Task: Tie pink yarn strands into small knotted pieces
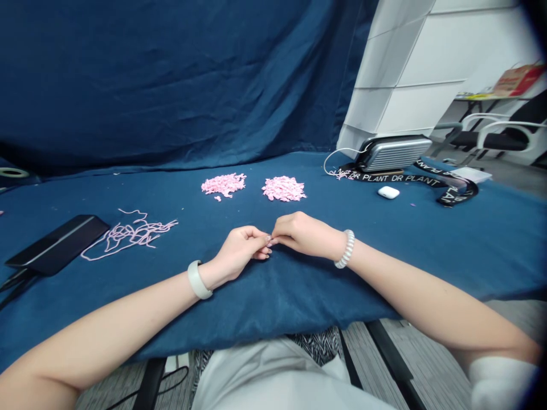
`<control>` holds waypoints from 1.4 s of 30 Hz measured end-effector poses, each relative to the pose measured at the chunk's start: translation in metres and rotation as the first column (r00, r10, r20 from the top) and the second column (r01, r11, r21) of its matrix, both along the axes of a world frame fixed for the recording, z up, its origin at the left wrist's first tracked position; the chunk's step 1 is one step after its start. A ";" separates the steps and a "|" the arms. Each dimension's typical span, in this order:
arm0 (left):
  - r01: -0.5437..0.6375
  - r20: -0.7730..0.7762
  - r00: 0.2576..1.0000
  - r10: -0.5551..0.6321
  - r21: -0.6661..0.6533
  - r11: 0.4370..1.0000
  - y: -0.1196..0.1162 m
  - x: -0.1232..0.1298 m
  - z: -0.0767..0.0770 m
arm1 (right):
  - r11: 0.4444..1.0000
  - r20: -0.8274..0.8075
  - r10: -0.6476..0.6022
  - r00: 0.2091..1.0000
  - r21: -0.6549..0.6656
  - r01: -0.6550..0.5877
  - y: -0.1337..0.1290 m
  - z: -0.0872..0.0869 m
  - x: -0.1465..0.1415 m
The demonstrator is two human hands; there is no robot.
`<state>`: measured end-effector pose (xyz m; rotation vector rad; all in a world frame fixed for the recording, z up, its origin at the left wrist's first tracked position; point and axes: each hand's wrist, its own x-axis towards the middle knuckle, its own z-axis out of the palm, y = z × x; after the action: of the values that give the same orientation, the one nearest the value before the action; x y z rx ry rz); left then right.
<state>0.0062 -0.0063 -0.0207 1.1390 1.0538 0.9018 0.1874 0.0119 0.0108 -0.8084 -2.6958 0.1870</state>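
My left hand and my right hand meet over the front part of the blue cloth, fingertips pinched together and touching. Whatever lies between the fingertips is too small to make out. Just beyond them sit two heaps of small pink pieces, a left heap and a right heap. Off to the left, a loose tangle of pink yarn strands is spread on the cloth. A pale band circles my left wrist and a coiled one my right.
A black flat device with a cable lies at far left. Toward the right are a silver ribbed case, a black lettered strap and a small white earbud case. A blue curtain hangs behind; the table edge is close to my lap.
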 end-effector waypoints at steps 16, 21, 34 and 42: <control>0.024 -0.096 0.995 -0.034 -0.108 0.994 0.000 -0.004 0.023 | 0.989 0.117 -0.122 0.986 0.092 0.111 -0.011 -0.009 -0.009; 0.033 -0.043 0.998 -0.041 -0.169 0.985 0.000 -0.005 0.033 | 0.983 0.164 -0.082 0.983 0.176 0.053 -0.012 -0.008 -0.010; 0.011 0.110 0.994 0.021 -0.285 0.958 0.001 -0.010 0.044 | 0.940 0.050 -0.052 0.997 0.340 0.032 -0.006 -0.010 -0.006; -0.034 0.274 0.949 0.157 -0.404 0.914 -0.010 -0.005 0.047 | 0.864 0.023 -0.113 0.993 0.496 0.087 -0.007 -0.010 -0.005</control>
<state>0.0008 -0.0165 0.0266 0.5931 0.9871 0.8591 0.1820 0.0045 0.0009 -0.7882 -2.5547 -0.5398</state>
